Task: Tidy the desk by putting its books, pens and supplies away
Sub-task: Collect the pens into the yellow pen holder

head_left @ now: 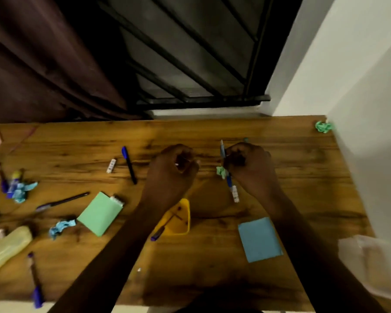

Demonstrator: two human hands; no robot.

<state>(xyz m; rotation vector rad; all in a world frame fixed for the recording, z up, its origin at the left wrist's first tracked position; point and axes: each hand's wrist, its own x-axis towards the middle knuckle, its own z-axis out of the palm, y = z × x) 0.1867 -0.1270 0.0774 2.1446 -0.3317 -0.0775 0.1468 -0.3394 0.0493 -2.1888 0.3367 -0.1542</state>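
Desk seen from above, near edge to far. Nearest, a purple-capped pen (36, 281) lies at the front left edge of the wooden desk (212, 263), beside a pale yellow pencil case (7, 249). A blue note pad (260, 239) lies under the right forearm. A yellow holder (182, 219) lies on its side with a pen (158, 232) projecting from it. To the left lie a green note pad (99, 213) and a crumpled blue paper (61, 228). Mid-desk, the left hand (178, 163) has curled fingers; whether it encloses anything cannot be told. The right hand (248, 163) grips a blue pen (222, 152), with a green paper ball (221, 171) just beside it. A black pen (129, 164) lies to the left of the hands. A second green ball (323, 127) lies in the far right corner.
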